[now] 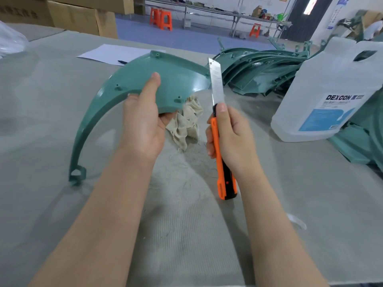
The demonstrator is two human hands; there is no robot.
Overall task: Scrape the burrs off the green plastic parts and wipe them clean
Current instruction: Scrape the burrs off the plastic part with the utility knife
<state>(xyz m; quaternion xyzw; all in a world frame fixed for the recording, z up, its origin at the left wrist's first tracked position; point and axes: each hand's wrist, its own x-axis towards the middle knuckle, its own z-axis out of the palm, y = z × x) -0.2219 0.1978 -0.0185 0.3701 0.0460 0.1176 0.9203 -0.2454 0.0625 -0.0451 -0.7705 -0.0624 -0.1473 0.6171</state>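
Note:
My left hand [143, 123] grips a curved green plastic part [178, 79] by its wide middle, thumb on top, fingers underneath. The part arcs down to the left and ends in a small loop near the table. My right hand [230, 135] holds an orange and black utility knife [222, 162] upright, thumb pressed near the base of the long extended blade. The blade tip stands just beside the part's right end. A crumpled beige cloth [188, 121] lies on the table between and behind my hands.
A pile of several more green parts [259, 67] lies at the back right. A large clear jug labelled DEXCON [331, 96] stands on the right. White paper with a pen [112, 53] lies at the back. Cardboard boxes [72, 15] are far left. Grey felt [186, 235] covers the table.

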